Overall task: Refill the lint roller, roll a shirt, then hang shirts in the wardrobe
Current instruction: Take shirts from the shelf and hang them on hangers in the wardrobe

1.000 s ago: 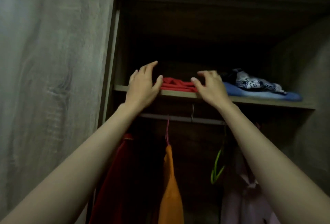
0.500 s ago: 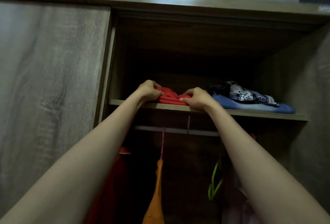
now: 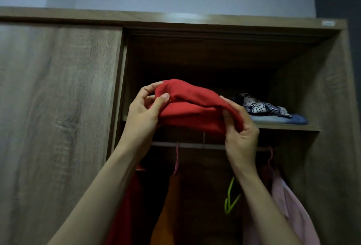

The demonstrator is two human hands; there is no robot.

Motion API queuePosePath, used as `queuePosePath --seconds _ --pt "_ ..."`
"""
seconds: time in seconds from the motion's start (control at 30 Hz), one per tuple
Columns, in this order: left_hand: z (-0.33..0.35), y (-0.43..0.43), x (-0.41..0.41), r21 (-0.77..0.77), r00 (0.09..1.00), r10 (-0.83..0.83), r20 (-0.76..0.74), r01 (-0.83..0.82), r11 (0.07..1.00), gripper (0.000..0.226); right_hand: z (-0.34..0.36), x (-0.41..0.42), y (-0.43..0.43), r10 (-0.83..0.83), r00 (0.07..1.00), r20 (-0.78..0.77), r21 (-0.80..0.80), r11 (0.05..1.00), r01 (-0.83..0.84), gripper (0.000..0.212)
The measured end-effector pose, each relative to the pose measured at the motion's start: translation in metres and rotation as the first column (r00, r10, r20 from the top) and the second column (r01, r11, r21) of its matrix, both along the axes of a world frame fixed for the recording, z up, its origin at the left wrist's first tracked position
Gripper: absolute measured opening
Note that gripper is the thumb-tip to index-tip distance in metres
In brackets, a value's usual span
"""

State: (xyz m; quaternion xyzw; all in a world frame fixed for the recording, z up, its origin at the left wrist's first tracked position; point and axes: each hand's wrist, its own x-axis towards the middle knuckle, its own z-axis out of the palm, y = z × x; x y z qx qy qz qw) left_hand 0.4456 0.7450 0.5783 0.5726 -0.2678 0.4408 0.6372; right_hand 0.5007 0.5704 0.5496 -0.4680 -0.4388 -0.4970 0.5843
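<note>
A folded red shirt (image 3: 191, 108) is held up in front of the wardrobe's upper shelf (image 3: 289, 127), lifted clear of its front edge. My left hand (image 3: 145, 112) grips the shirt's left end with thumb on top. My right hand (image 3: 241, 133) pinches its right end from below. Under the shelf runs the hanging rail (image 3: 195, 145). On it hang a dark red garment (image 3: 127, 205), an orange shirt (image 3: 168, 211) on a pink hanger (image 3: 176, 158), and a pale pink shirt (image 3: 289, 205). No lint roller is in view.
A black-and-white patterned cloth (image 3: 259, 106) lies on a folded blue garment (image 3: 281, 119) at the shelf's right. An empty green hanger (image 3: 230, 198) hangs mid-rail. The wardrobe's sliding door (image 3: 58, 117) covers the left half.
Both hands closed on the red shirt lying on the shelf, then lifted it up and out toward me. The view tilted upward.
</note>
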Motion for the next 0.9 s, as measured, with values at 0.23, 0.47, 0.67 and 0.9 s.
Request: queuePosePath --seconds 0.23,0.47,0.67,0.9 --pt "-0.07 -0.031 -0.057 -0.036 0.995 -0.063 -0.075 0.06 0.998 0.032 -0.049 -0.066 -0.017 -0.025 1.0 -0.001 0.192 0.981 0.024 0.012" --pt "-0.176 -0.036 -0.031 0.041 0.919 0.038 -0.391 -0.024 0.999 0.017 -0.156 -0.051 -0.024 0.035 0.877 -0.48 -0.153 0.981 -0.123 0.023" --pt "-0.253 -0.039 -0.021 0.099 0.795 0.038 -0.606 0.028 0.995 0.039 -0.247 -0.032 -0.018 0.018 0.749 -0.663 -0.116 0.985 -0.126 0.024" --pt "-0.284 -0.045 -0.031 0.255 0.813 0.08 -0.577 0.086 0.963 0.047 -0.289 -0.024 -0.02 -0.045 0.652 -0.757 -0.075 0.997 -0.018 0.027"
